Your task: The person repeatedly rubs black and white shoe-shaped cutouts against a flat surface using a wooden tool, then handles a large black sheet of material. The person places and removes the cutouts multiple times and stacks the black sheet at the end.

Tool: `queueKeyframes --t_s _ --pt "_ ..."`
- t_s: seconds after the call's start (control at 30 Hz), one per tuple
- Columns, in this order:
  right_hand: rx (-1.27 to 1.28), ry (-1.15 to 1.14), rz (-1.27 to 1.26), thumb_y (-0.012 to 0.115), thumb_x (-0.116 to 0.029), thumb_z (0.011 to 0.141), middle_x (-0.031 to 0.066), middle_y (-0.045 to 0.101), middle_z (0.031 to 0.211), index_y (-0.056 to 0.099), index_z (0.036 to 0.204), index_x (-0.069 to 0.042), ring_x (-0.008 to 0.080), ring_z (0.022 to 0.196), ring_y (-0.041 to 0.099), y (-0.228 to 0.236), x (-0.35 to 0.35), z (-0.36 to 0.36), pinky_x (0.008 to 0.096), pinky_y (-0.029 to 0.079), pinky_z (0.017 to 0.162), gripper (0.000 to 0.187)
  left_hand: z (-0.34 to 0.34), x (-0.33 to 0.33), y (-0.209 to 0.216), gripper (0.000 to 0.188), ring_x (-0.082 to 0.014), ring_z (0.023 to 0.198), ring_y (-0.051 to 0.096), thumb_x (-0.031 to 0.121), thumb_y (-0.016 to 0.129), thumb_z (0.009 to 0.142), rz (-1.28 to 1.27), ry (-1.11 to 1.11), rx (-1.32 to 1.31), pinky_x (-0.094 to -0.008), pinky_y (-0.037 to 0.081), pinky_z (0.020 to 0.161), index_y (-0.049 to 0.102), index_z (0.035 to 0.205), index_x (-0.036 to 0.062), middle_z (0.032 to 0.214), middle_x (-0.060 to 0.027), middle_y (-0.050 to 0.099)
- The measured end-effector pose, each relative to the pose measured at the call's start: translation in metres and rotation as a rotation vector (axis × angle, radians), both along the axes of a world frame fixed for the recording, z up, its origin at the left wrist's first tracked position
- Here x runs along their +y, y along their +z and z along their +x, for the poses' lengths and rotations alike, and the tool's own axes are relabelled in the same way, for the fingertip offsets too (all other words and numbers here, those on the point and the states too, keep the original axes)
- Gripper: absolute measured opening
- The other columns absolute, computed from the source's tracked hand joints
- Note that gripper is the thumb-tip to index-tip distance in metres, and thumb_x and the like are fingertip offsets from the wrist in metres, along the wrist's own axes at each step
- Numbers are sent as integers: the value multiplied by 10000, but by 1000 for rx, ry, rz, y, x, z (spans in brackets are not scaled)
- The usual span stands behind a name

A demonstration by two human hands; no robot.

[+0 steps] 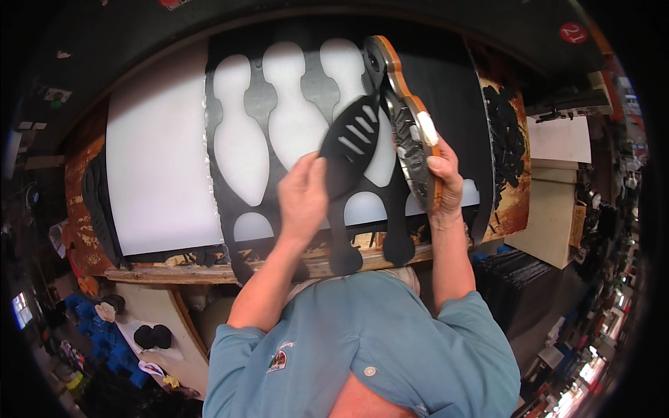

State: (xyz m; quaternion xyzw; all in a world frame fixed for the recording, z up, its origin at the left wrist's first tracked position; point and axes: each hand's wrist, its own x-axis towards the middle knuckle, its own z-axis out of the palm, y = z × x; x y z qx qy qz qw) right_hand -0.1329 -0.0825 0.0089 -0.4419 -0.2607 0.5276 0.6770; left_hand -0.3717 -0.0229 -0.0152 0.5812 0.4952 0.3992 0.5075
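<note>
My left hand point(304, 200) pinches a thin black cut-out piece point(350, 139) with several slanted slots, tilted above the sheet. Its narrow end meets the upper part of a cutting die point(412, 132), an orange and dark metal frame with black inside. The fingers of my right hand point(446, 174) wrap round the lower side of that die, which stands nearly on edge. Beneath both hands lies a black sheet point(254, 115) with several bowling-pin-shaped holes, where a white board point(164, 153) shows through. Part of one hole is hidden behind the black piece and the die.
A wooden ledge point(188, 275) runs along the table's near edge, with black strips of the sheet hanging over it. Black scraps point(507, 150) are heaped at the right. Stacked black sheets point(512, 282) stand lower right, blue crates point(104, 338) lower left. A dark machine beam point(293, 10) crosses the far side.
</note>
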Motion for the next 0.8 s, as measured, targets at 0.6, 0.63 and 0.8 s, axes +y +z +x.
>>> queueKeyframes --t_s 0.6,0.63,0.8 --pt "-1588 -117 -150 868 -290 686 358 455 1555 621 1443 54 499 1334 513 -16 -15 8 538 456 1123 867 -60 88 29 379 -139 1059 700 66 741 1011 -216 -110 -81 -283 568 938 698 1370 -48 1197 -92 771" --pt "-1596 -94 -144 865 -284 691 357 453 1558 618 1444 57 495 1336 513 -16 -16 8 536 454 1126 863 -76 91 28 375 -135 1064 696 65 742 1011 -145 -56 -65 -281 568 935 704 1368 -44 1202 -87 770" --pt "-1575 -70 -167 856 -266 705 358 438 1573 610 1451 60 485 1359 502 -17 -23 11 532 446 1141 850 -229 148 34 371 -116 990 720 79 715 1040 201 217 69 -278 599 873 707 1403 1 1173 -86 785"
